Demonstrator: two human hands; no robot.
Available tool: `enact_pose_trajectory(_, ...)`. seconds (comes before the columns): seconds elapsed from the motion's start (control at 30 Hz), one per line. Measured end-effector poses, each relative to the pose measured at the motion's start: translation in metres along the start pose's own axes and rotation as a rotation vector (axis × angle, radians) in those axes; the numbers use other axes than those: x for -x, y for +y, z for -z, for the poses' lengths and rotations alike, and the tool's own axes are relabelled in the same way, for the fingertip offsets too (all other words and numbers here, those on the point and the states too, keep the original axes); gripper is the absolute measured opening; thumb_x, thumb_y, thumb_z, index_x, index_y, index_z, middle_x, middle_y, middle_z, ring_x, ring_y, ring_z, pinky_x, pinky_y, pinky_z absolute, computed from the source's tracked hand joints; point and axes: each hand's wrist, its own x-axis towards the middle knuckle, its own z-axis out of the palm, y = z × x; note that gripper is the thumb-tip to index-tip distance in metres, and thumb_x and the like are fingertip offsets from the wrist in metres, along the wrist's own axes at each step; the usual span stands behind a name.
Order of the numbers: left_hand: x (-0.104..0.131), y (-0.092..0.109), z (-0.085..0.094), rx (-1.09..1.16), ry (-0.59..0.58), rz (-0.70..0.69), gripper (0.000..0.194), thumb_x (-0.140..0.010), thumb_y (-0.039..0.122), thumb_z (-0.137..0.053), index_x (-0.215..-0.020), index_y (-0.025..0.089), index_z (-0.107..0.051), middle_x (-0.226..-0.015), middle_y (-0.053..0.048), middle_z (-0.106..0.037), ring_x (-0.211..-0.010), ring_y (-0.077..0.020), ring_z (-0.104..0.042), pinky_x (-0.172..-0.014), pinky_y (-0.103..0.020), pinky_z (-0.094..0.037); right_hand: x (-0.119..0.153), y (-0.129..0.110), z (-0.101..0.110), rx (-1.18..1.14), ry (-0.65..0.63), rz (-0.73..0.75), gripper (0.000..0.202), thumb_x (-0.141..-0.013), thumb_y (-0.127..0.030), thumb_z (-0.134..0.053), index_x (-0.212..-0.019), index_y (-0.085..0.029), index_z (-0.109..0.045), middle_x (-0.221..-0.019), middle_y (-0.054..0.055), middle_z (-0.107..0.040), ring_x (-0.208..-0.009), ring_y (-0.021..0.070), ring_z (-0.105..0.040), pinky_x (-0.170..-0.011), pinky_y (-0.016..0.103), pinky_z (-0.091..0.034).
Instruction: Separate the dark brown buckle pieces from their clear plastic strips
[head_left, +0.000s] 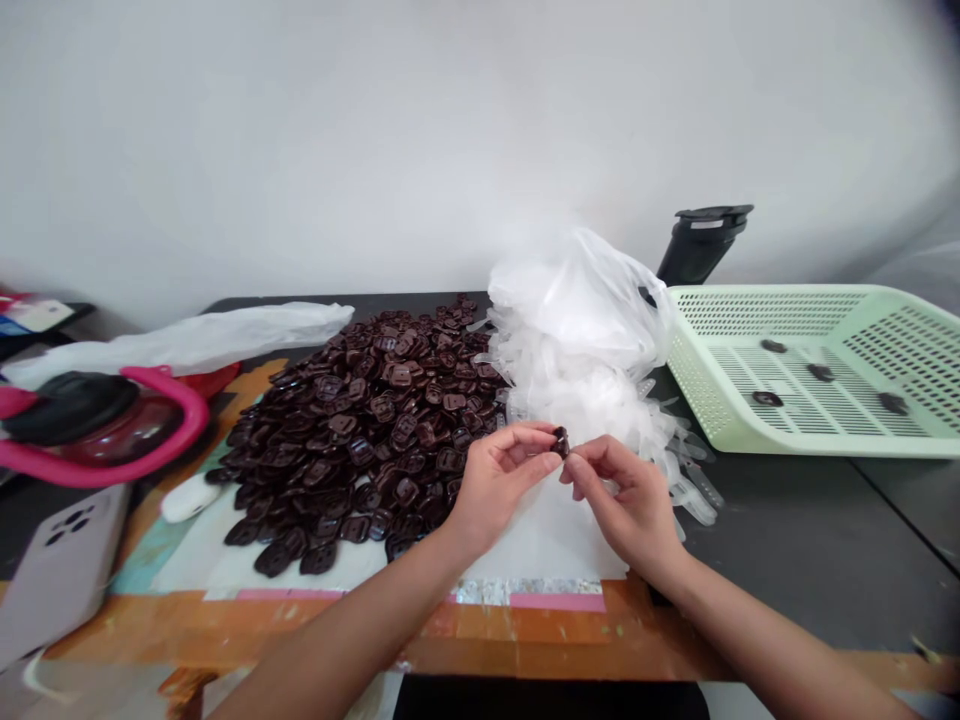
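Note:
Between the thumb and fingers of my left hand [510, 470] is a small, glossy dark brown plastic buckle [560, 440], held up over the white sheet [551, 545]. My right hand [626, 495] is closed in a pinch, its fingertips meeting the buckle's lower right edge. Whether a thin clear piece is also in that pinch is too small to tell. Left of my hands lies a big heap of similar buckles [375, 420], flat squarish pieces with slots. Just behind my hands is a pile of translucent plastic straps [600, 400], with holes in some of them.
A pale green basket [750, 440] with several dark pieces inside stands at right. Behind it leans a black tumbler [701, 245]. A white plastic bag [585, 290] tops the straps. At left are a phone [67, 560], a white earbud case [189, 498] and a pink-handled kettle-like vessel [112, 425].

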Motion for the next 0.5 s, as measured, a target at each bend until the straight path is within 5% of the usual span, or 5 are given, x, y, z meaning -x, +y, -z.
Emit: enact_pose_trajectory(0.5,0.005,0.014,0.005,-0.146,-0.068,-0.105,0.007,-0.077,0.021,-0.069,-0.075,0.015,-0.071,-0.105,-0.012,-0.067,-0.099,-0.0221,-0.063,-0.090,-0.036,-0.049,0.004,0.003,-0.003,0.031,-0.017,0.050,0.015,-0.092,-0.025,-0.050,-0.080,-0.019,-0.057,-0.068,0.002,-0.062,-0.059,0.0119,-0.059,-0.053,0.023,-0.047)
